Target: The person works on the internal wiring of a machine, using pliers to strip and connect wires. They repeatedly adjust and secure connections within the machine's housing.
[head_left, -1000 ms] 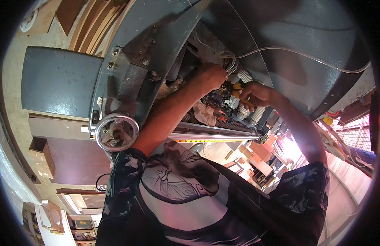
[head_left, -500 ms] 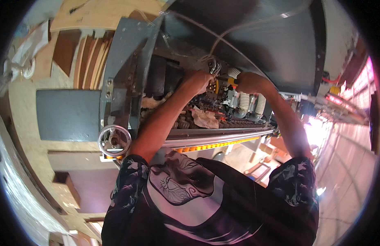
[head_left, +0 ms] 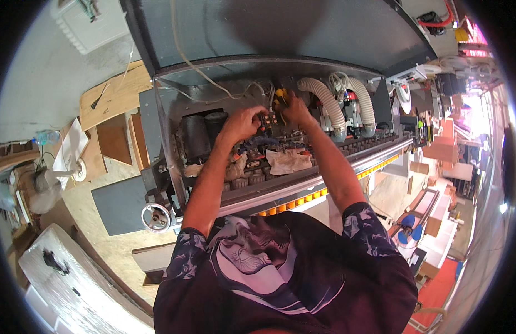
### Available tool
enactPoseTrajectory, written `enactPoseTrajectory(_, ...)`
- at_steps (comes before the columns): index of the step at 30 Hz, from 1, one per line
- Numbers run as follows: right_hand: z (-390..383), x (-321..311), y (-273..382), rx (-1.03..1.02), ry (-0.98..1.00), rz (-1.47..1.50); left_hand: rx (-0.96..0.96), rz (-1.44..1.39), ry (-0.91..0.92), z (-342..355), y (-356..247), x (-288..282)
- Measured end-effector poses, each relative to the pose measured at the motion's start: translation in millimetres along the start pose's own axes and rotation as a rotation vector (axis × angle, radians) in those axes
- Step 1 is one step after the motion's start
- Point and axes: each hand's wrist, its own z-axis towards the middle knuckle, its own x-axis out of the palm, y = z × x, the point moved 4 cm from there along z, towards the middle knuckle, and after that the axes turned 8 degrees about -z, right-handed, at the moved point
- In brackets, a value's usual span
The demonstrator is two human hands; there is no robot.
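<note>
Both hands reach into the open body of a dark grey machine point(head_left: 235, 64). At a small block of brass-coloured fittings point(head_left: 270, 119), the fingers of my left hand point(head_left: 244, 123) are bent and pressed together; what they pinch is hidden. Thin clear tubes point(head_left: 213, 86) run toward that block. Just to the right, my right hand point(head_left: 298, 109) is closed around a yellow-and-black tool point(head_left: 281, 96), mostly hidden, whose kind I cannot make out. A crumpled pale cloth point(head_left: 288, 161) lies below the hands, and dark motor-like cylinders point(head_left: 195, 136) stand left of my left hand.
Ribbed cream hoses point(head_left: 324, 100) curve down at the right of the bay. A silver rail point(head_left: 347, 170) with a yellow roller strip point(head_left: 302, 201) borders the near side. The handwheel point(head_left: 156, 216) sticks out at the left, near wooden boards point(head_left: 114, 136) and a wrapped panel point(head_left: 85, 284).
The view has swung, showing more of the bay and its right side. My right hand, with the yellow-and-black tool, has come closer to the fittings and my left hand.
</note>
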Motion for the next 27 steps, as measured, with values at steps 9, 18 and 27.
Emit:
enactPoseTrajectory(9,-17,-94,67,-0.075,-0.143,0.257,0.001,-0.047,-0.026,-5,4,0)
enactPoseTrajectory(18,-39,-95,132,-0.133,0.0,0.011,0.051,-0.049,-0.178,-3,11,-3)
enactPoseTrajectory(27,-51,-109,115,0.019,-0.006,-0.028,0.005,-0.047,-0.012,9,20,9)
